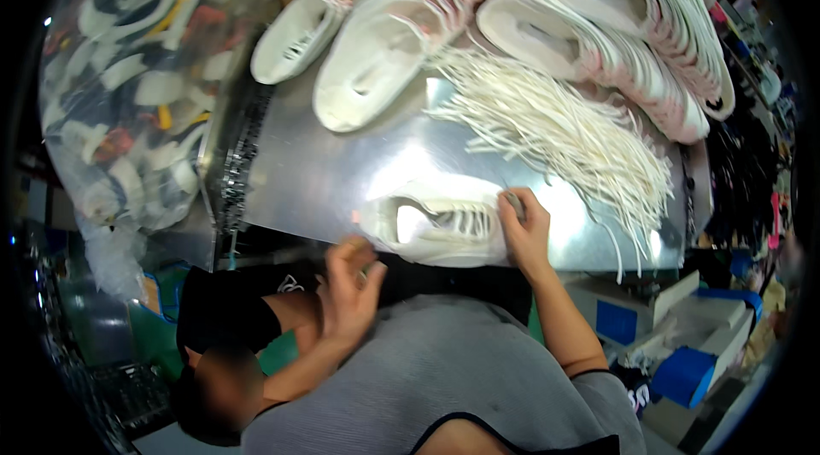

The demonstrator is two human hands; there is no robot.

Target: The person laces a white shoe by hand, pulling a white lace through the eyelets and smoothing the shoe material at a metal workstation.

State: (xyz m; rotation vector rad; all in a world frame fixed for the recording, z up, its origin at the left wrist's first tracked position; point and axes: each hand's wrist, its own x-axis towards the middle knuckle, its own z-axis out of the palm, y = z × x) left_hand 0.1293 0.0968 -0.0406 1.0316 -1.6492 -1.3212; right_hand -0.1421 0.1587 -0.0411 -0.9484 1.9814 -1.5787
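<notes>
A white shoe lies on the metal tabletop in front of me, its opening to the left and its toe to the right. White lacing crosses its front. At the toe end is my right hand, thumb and forefinger closed against the shoe's edge; what they pinch is too small to make out. My left hand hovers off the heel end, near the table's front edge. Its fingers are curled toward the thumb and slightly blurred, so what they hold cannot be named.
White laces lie heaped beyond the shoe. Behind them stand rows of nested white and pinkish shoe uppers, with single uppers further left. A clear bag of scraps sits at far left. Another person is close on my left.
</notes>
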